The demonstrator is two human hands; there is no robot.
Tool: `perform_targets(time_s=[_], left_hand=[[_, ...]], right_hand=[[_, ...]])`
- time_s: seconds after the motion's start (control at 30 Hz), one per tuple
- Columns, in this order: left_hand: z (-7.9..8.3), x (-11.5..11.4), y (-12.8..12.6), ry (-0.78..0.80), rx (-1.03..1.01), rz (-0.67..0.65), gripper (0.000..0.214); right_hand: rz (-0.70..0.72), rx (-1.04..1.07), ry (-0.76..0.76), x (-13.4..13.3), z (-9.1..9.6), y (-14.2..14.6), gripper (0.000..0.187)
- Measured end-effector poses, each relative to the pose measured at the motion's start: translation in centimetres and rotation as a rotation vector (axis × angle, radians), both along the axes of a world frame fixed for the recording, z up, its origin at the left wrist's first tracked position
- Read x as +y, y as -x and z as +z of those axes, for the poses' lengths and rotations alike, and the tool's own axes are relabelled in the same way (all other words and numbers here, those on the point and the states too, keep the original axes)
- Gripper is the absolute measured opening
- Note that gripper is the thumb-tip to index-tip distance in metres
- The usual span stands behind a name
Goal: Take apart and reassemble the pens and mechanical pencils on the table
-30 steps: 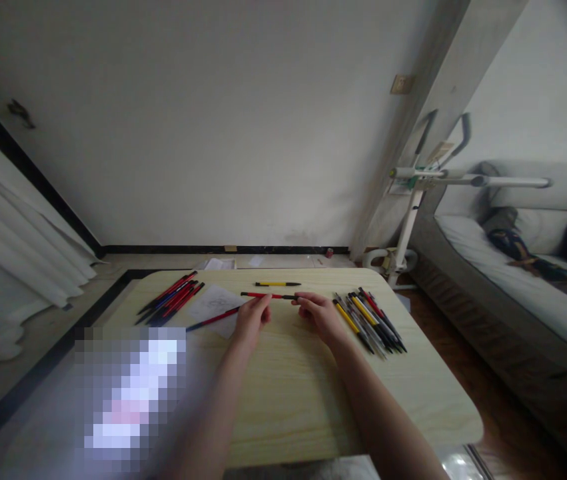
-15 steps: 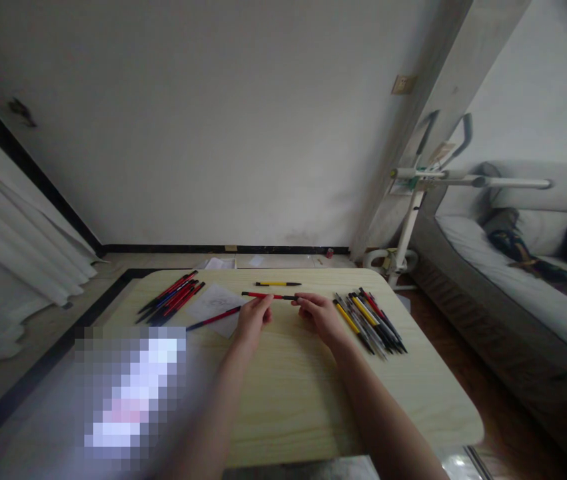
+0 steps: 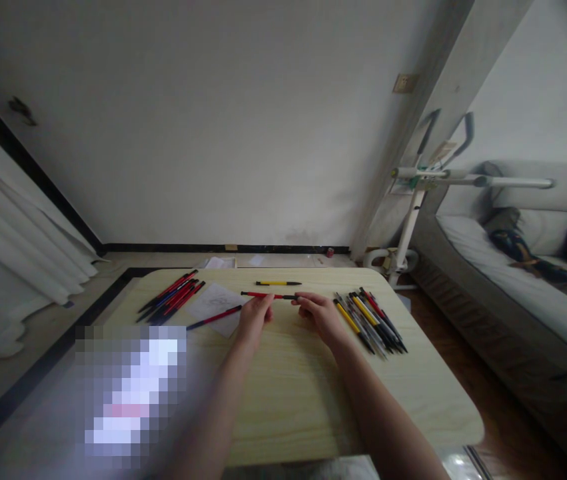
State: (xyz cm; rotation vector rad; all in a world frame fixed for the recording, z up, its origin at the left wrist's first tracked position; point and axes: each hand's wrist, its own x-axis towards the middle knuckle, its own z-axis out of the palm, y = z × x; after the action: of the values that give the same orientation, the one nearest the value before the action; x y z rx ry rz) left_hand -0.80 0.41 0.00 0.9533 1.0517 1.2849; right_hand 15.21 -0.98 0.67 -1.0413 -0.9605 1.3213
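The two hands are apart from each other, but both are clamped on the same slim red plastic pen with black ends (image 3: pixel 282 297); the left hand (image 3: pixel 254 315) pinches its red body, and the right hand (image 3: pixel 317 313) pinches its black right end; this pen lies level, along the far edge of the pale wood-grain worktop (image 3: pixel 293 393), at the middle; just beyond it, nearer to that edge, rests a yellow pen with black ends (image 3: pixel 278 283); near the far left corner is a pile of red and blue pens with black ends (image 3: pixel 170 298); beside it is a white paper sheet with a faint drawing (image 3: pixel 213 300), crossed by a red and dark blue pen (image 3: pixel 216 317); toward the right edge lies a mixed pile of yellow, red and greyish pens (image 3: pixel 370 323).
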Motion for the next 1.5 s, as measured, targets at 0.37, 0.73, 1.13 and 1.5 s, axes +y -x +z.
perform_targets(time_s=[0.37, 0.73, 1.13, 1.5], left_hand=[[-0.31, 0.09, -0.11, 0.036, 0.041, 0.043, 0.035], [-0.01, -0.09, 0.05, 0.052, 0.093, 0.064, 0.039], [-0.37, 0.12, 0.08, 0.037, 0.047, 0.057, 0.039], [-0.65, 0.18, -0.02, 0.047, 0.039, 0.026, 0.039]], right_hand=[[0.050, 0.010, 0.003, -0.23, 0.22, 0.32, 0.029], [0.059, -0.032, -0.012, -0.20, 0.08, 0.31, 0.029], [0.055, -0.079, -0.029, -0.30, 0.13, 0.39, 0.030], [0.035, -0.095, -0.030, -0.01, -0.58, 0.32, 0.031]])
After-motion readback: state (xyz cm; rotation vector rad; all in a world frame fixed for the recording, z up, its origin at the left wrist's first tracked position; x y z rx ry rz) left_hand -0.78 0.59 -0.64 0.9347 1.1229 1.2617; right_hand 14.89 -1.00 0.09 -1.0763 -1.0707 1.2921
